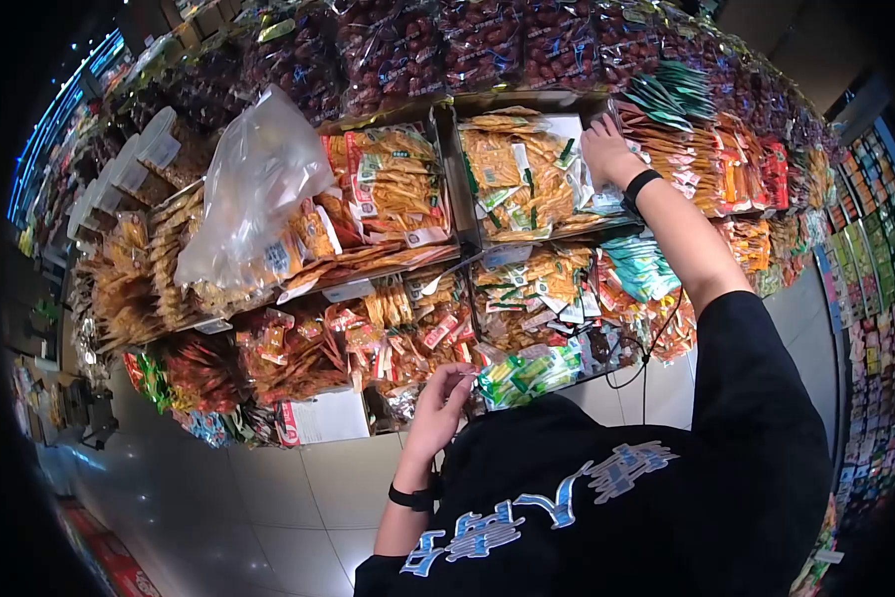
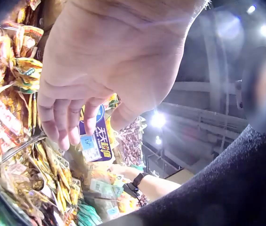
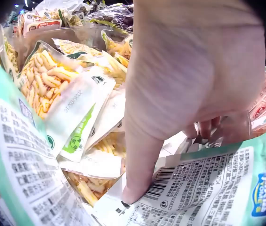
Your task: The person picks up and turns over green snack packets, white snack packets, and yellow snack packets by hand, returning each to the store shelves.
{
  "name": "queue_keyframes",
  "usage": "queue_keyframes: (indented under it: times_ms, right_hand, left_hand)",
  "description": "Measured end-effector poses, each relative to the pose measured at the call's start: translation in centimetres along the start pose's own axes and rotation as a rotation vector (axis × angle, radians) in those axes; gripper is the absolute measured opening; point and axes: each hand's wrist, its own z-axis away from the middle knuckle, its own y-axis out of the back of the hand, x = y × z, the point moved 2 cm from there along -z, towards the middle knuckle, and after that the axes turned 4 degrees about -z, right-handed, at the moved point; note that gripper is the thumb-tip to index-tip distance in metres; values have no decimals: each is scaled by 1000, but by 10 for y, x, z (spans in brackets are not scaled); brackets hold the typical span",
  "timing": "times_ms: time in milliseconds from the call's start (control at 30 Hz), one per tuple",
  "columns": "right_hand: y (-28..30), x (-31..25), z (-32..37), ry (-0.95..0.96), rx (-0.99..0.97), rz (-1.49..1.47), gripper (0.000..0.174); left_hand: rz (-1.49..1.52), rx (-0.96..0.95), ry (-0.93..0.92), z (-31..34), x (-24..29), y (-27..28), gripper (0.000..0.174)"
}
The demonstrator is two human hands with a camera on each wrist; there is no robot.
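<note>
My right hand (image 1: 609, 154) reaches to the right side of an upper box of yellow snack packets (image 1: 517, 169). In the right wrist view, the thumb of this hand (image 3: 184, 84) presses on the white printed back of a teal-edged snack packet (image 3: 194, 188), beside its barcode. The other fingers go behind that packet's upper edge, mostly hidden. Low at the front of the display is my left hand (image 1: 439, 403), its fingers loosely bent, close to green-and-white packets (image 1: 532, 373). Seen from the left wrist, the left hand (image 2: 104, 66) hangs with bent fingers before a purple price sign (image 2: 95, 136).
Bags of dark red fruit (image 1: 393, 55) line the back. A clear plastic bag (image 1: 258, 189) lies over packets at the left. Turquoise packets (image 1: 641, 267) sit under my right forearm. A thin black cable (image 1: 646, 373) hangs at the front. Shelves of goods (image 1: 870, 289) stand at the far right.
</note>
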Motion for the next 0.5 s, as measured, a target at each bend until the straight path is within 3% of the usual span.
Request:
queue_keyframes:
  times_ms: [167,200,400,500]
  right_hand:
    - [-9,2,-4,19,75,-4,85]
    - [-4,0,-1,5,84,21,73]
    - [10,3,4,-23,14,128,42]
    - [11,5,9,-31,41,124,36]
  left_hand:
    - [11,-41,-11,-9,-4,5,24]
    - [15,-52,-6,-9,-2,5,23]
    - [21,-52,-4,-10,2,9,22]
    - [1,-45,-13,-11,-1,11,22]
